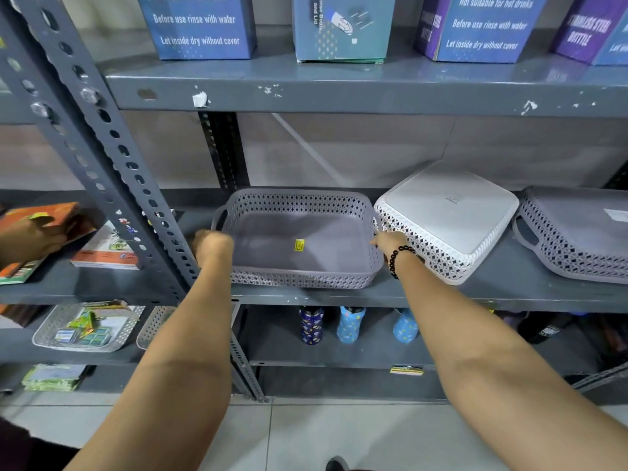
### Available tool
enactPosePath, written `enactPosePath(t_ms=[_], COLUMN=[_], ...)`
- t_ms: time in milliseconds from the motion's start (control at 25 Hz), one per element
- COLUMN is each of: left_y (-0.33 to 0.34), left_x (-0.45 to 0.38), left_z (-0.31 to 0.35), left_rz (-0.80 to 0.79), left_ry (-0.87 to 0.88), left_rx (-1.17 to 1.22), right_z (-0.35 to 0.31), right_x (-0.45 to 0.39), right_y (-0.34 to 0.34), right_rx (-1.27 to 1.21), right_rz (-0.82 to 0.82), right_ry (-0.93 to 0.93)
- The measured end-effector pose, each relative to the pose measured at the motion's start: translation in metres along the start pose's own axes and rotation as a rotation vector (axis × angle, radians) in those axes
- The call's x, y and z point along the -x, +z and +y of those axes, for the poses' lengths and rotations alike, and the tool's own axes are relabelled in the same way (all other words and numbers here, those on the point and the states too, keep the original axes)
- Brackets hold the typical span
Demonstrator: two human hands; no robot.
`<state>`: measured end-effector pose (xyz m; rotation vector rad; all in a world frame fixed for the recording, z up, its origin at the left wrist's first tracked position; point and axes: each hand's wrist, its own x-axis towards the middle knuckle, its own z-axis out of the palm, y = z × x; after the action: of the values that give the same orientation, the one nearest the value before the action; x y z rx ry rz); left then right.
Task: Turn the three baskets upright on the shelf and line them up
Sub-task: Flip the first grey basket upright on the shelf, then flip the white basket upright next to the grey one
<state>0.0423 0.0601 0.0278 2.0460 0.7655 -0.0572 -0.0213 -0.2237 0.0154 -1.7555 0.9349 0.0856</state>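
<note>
A grey basket point(299, 229) with a lattice wall stands upright on the grey middle shelf point(509, 283), a yellow sticker on its floor. My left hand point(212, 246) grips its left side and my right hand point(390, 243), with a black bead bracelet at the wrist, grips its right side. Right of it a white basket point(448, 215) lies upside down, tilted, its near rim touching the shelf. At the far right a second grey basket point(577, 232) also lies upside down, cut off by the frame edge.
Blue and purple bottle boxes point(200, 25) stand on the shelf above. A perforated steel upright point(112, 158) rises just left of my left hand. Books point(105, 249) lie in the left bay, where another person's hand point(30, 239) holds one. Bottles point(350, 324) stand below.
</note>
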Motion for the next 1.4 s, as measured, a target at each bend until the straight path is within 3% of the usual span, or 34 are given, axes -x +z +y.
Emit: enactPosePath(t_ms=[240, 680, 840, 960, 1080, 1200, 1400], left_y=[0.009, 0.015, 0.014, 0.023, 0.042, 0.077, 0.149], left_x=[-0.012, -0.031, -0.025, -0.011, 0.011, 0.04, 0.101], left_z=[-0.007, -0.008, -0.009, -0.01, 0.005, 0.025, 0.061], left_rz=[0.016, 0.025, 0.022, 0.088, 0.106, 0.01, -0.153], left_ry=[0.05, 0.075, 0.062, 0.194, 0.397, 0.512, 0.659], left_rx=[-0.258, -0.412, -0.36, -0.431, -0.438, -0.38, -0.359], right_z=[0.001, 0.002, 0.003, 0.007, 0.012, 0.016, 0.02], right_x=[-0.005, -0.017, -0.016, -0.013, -0.013, -0.009, -0.015], right_y=[0.004, 0.017, 0.018, 0.016, 0.007, -0.019, -0.074], right_rx=[0.12, 0.007, 0.001, -0.017, 0.014, 0.05, -0.009], right_rz=[-0.03, -0.029, -0.029, -0.014, 0.103, 0.242, 0.313], right_ry=[-0.088, -0.099, -0.105, -0.141, -0.222, -0.335, -0.46])
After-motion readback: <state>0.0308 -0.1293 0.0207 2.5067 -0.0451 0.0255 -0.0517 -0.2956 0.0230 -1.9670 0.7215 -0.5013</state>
